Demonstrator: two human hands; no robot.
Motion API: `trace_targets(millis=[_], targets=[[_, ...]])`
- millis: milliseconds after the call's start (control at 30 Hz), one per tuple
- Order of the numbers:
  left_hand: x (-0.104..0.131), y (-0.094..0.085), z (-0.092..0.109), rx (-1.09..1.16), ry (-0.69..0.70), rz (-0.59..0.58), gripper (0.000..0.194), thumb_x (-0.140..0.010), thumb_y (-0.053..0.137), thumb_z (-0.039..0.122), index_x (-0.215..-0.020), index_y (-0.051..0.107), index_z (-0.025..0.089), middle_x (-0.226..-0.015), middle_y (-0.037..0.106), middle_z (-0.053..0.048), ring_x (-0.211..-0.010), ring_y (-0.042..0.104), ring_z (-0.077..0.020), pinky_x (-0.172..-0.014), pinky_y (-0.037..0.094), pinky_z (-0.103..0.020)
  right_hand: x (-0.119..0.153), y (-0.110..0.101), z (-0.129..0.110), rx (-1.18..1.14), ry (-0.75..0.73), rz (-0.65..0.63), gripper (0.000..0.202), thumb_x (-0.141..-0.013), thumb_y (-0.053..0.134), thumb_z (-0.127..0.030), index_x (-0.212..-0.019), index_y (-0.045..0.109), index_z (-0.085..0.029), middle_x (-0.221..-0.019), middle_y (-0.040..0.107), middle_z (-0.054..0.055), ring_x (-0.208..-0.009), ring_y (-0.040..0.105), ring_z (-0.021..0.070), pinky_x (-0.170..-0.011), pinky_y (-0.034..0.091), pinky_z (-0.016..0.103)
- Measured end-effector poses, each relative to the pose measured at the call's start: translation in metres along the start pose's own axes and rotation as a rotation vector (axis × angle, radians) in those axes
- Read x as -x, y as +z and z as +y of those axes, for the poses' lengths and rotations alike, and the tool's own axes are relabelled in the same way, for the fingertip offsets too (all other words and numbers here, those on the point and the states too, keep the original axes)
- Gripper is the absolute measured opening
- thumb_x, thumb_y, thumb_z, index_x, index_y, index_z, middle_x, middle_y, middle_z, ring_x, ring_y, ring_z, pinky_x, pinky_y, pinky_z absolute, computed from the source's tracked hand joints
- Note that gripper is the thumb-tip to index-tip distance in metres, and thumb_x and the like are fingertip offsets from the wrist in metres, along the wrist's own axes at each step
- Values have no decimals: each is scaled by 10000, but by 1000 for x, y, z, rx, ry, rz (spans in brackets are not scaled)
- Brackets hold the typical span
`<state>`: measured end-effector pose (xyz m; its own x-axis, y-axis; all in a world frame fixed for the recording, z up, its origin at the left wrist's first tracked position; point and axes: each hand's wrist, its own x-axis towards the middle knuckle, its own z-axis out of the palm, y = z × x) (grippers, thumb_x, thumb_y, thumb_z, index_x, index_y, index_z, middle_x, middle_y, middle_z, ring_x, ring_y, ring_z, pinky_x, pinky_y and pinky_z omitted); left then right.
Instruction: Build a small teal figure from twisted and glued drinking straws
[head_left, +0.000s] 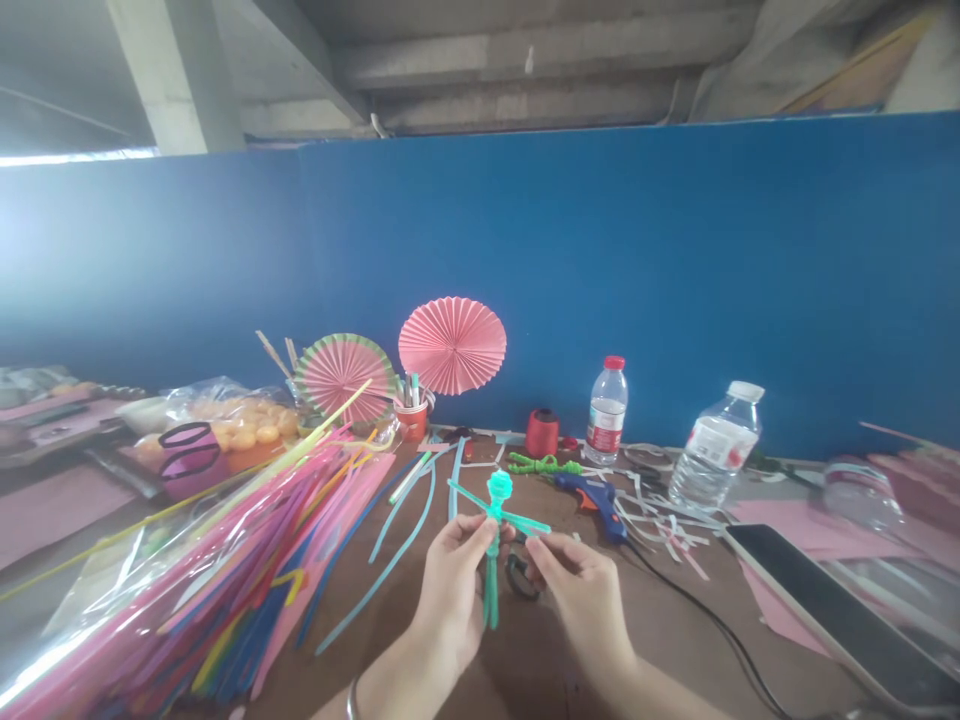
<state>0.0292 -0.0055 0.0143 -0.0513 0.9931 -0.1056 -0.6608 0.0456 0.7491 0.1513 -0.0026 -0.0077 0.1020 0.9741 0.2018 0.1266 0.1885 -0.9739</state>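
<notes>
A small turquoise figure of fuzzy pipe cleaners [493,572] is upright at the middle front, with a coiled round head, two arms sticking out sideways and legs hanging down. My left hand [455,580] pinches its body just under the arms, thumb in front. The fingers of my right hand [577,590] are closed on the tip of the figure's right-side arm. Behind the hands, partly hidden, lie dark scissors handles [523,578]. Loose light blue pipe cleaners [405,545] rest on the brown table [525,670] to the left.
Bundled colourful pipe cleaners in plastic [247,560] cover the left side. Pink paper fans [453,345], a marker cup [411,420], red thread [542,433] and a bottle [606,415] stand behind. A blue glue gun [596,500], tilted bottle [716,450] and phone [840,610] are right.
</notes>
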Motion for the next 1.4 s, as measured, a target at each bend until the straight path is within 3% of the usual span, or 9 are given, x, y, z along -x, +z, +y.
trace_targets(millis=[267,667,867,1033,1133,1267,1400], targets=[[-1,-2,-4,-55,13,-2,143,-690,654,193,-684,519,147,-612,632,-2,-564,584,-101,-586,460,-218,-1,-5,2,160,-408,-85,139,-789,526,-217,-846,652,-215,-766,651,12,-662,579,140,-608,438,210],[6,1,-3,-195,12,-101,136,-669,658,157,-789,596,136,-723,665,-39,-650,599,-127,-627,456,-236,-5,-9,-2,221,-497,-37,68,-805,505,-198,-822,571,-194,-739,605,7,-649,571,118,-590,444,188],[-4,-6,-3,-406,139,20,192,-612,695,193,-776,622,125,-684,658,-35,-636,580,-126,-644,452,-241,-9,-17,-6,473,-737,-86,102,-809,473,-141,-806,562,-190,-649,579,-5,-554,517,103,-559,390,200],[-11,-14,-6,-640,213,21,114,-617,664,212,-698,616,147,-615,619,0,-592,541,-121,-590,434,-233,-7,-19,-16,662,-893,-147,160,-822,426,-121,-768,566,-173,-637,549,15,-586,491,122,-574,359,228],[-13,-15,-4,-834,233,-18,46,-630,619,187,-662,628,155,-560,599,14,-551,512,-112,-540,402,-215,-9,-22,-25,754,-936,-217,209,-831,402,-118,-700,558,-163,-628,537,24,-609,459,134,-589,346,248],[-11,-12,3,-1059,151,-95,63,-592,616,169,-646,642,152,-564,607,10,-545,523,-124,-516,385,-214,-17,-29,-38,883,-907,-342,241,-828,408,-121,-633,543,-161,-677,530,29,-641,413,138,-598,326,265],[-8,-13,10,-1172,120,-322,66,-598,613,187,-639,651,152,-602,635,1,-609,563,-152,-557,399,-221,-23,-36,-50,896,-837,-415,174,-758,508,-112,-616,584,-179,-740,530,11,-704,410,139,-640,321,275]])
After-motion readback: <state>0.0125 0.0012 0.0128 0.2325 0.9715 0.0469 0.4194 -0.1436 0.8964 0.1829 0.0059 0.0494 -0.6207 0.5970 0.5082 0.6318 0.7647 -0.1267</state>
